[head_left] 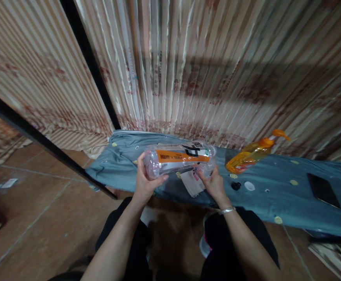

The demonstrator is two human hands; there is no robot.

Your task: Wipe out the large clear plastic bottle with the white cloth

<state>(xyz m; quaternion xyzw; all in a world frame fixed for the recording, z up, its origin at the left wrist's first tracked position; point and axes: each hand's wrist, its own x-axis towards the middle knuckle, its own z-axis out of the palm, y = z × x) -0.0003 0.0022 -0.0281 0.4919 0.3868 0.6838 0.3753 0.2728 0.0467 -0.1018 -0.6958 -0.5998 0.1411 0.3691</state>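
Note:
A clear plastic bottle with an orange label [179, 157] lies sideways in the air between both hands, just above the blue cloth-covered table [290, 203]. My left hand [145, 178] wraps round its base end on the left. My right hand [213, 182] grips the neck end on the right, fingers curled at the cap area. A wrist bangle shows on my right arm. Under the bottle a pale folded paper or cloth [192, 182] rests on the table.
An orange pump dispenser bottle [254, 153] lies tilted on the table to the right. Near it sit a small black cap [236, 185] and a white cap [249, 185]. A dark phone [323, 190] lies farther right. Striped curtains hang behind; tiled floor at left.

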